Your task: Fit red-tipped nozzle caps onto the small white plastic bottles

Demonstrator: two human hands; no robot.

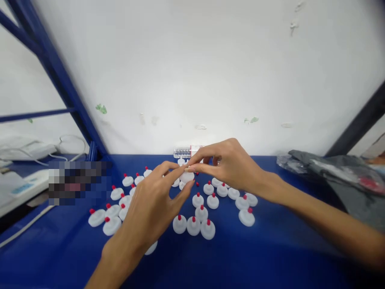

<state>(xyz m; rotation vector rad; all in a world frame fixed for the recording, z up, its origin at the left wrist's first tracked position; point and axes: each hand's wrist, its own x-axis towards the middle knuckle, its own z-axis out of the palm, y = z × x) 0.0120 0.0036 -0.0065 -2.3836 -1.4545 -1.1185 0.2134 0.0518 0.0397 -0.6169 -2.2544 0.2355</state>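
Between the thumb and fingers of my left hand (pixel 155 200) is a round white plastic cap (pixel 187 177). My right hand (pixel 233 166) reaches in from the right, thumb and forefinger pinched together at the top of that cap. Whatever lies between those right fingertips is too small and covered to make out. Similar white caps with red tips (pixel 193 226) stand around both hands, several in front and more on either side. Small loose red tips (pixel 197 184) lie just below my right fingers.
A clear plastic pack (pixel 182 152) with a white and red label lies against the white wall (pixel 192 80). Grey plastic bags (pixel 331 172) rest on the right of the blue tabletop (pixel 255 257). A white power strip (pixel 27 186) and cables are at left, by a blue metal frame (pixel 60 76).
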